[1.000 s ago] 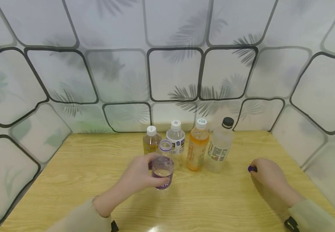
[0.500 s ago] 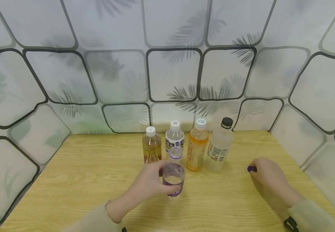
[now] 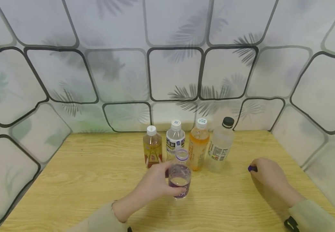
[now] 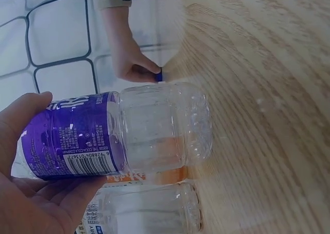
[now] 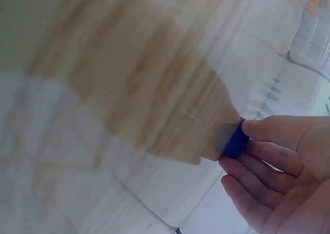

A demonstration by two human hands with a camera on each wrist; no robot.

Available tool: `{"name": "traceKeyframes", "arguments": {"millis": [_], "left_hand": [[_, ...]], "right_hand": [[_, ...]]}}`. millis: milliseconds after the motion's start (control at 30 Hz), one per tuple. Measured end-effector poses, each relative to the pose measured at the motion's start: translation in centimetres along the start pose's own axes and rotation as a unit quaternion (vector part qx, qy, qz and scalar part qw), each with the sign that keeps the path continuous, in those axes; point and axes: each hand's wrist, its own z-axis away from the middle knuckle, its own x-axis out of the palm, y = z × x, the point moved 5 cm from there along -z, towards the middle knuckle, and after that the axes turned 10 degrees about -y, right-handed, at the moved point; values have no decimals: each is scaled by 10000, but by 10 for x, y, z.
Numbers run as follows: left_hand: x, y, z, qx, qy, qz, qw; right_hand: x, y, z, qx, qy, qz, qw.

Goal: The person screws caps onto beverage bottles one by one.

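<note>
My left hand (image 3: 158, 180) grips an uncapped clear bottle (image 3: 180, 175) with a purple label. In the left wrist view the label (image 4: 72, 136) and the clear lower part of that bottle show; its level above the table is hard to judge. Well to the right, my right hand (image 3: 268, 174) pinches a small purple-blue bottle cap (image 3: 252, 168) at the tabletop. Thumb and fingertips hold the ridged cap (image 5: 236, 139) in the right wrist view.
Behind the held bottle stand a brown tea bottle (image 3: 152, 149), a clear white-capped bottle (image 3: 175, 138), an orange drink bottle (image 3: 199, 145) and a black-capped bottle (image 3: 220, 146). The wooden table (image 3: 97, 161) meets patterned walls (image 3: 121, 77) at the back and sides.
My left hand has carried the purple-labelled bottle to the right and slightly nearer, uncovering the brown tea bottle. The right hand has stayed in place with the cap.
</note>
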Motion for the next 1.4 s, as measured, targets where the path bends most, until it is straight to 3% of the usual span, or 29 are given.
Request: {"name": "traceKeyframes", "arguments": {"millis": [467, 800, 1400], "left_hand": [[0, -1, -1, 14, -47, -56, 10000], [1, 1, -3, -36, -100, -403, 9991], [0, 2, -1, -77, -40, -695, 9975]], "right_hand": [[-3, -2, -2, 20, -136, 175, 9998], [-5, -2, -1, 70, -257, 214, 9994], [-7, -2, -4, 100, -481, -64, 9988]]}}
